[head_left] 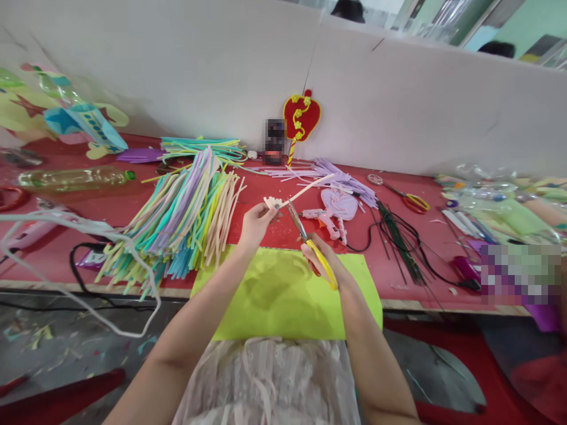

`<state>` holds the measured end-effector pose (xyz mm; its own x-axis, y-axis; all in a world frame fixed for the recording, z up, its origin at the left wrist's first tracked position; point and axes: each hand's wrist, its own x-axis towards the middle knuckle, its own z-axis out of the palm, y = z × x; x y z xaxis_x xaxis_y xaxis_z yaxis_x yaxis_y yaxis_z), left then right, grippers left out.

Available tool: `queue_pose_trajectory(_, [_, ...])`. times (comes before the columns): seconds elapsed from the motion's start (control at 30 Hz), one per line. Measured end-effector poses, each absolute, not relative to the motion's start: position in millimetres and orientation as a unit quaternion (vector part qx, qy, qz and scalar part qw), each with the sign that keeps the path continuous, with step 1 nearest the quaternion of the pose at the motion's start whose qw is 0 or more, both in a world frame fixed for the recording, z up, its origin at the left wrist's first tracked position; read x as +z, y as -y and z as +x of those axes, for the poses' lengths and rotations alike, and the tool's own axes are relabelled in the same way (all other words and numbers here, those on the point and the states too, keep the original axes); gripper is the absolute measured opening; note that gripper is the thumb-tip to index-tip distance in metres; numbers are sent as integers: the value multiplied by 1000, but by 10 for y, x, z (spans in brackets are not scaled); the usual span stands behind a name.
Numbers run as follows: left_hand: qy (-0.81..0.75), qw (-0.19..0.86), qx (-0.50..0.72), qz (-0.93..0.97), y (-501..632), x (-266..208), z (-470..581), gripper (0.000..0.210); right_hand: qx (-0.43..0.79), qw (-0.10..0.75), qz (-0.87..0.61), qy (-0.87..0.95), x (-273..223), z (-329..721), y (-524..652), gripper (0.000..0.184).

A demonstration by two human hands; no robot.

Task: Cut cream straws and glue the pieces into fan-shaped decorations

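Cream fuzzy strip (pixel 310 189) out in front of the wearer, above the middle of the red table (pixel 261 188); from my remote post I see its free end slanting up toward the back edge. The near end is gathered in small folds at the left hand (pixel 257 224), fingers pinching it. Right hand (pixel 335 254): fingers curled around the yellow handles of the scissors (pixel 302 229), blades pointing toward the strip just beside the folds. Whether the blades touch it I cannot tell.

Below the hands I note a yellow-green sheet (pixel 283 295) reaching past the table's front edge. Close to the right hand, a pink glue gun (pixel 325 221) lies beside a flat lilac coil (pixel 339 203), with loose lilac strips (pixel 345 177) behind, toward the back edge. Further right, dark green rods (pixel 398 242) lie near the front edge, and a second pair of scissors (pixel 415 202) lies farther back.

Left of the hands I log a large heap of pastel strips (pixel 177 218), spreading toward the front edge. A bottle (pixel 75 178) lies on its side toward the left end. At the back edge, a red ornament with yellow trim (pixel 301 118) stands against the wall.
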<state>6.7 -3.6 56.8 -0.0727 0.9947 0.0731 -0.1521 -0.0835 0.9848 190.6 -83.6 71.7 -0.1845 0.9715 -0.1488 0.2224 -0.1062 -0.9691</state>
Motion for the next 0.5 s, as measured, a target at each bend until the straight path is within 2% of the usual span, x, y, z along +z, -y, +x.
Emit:
queue_pose_trajectory(0.23, [-431, 521, 555, 485, 91, 580, 191, 27, 525, 364, -522, 565, 736, 1881, 857, 38])
queue_pose_trajectory(0.5, [-430, 541, 532, 490, 139, 554, 275, 26, 524, 380, -531, 547, 697, 1860, 870, 39])
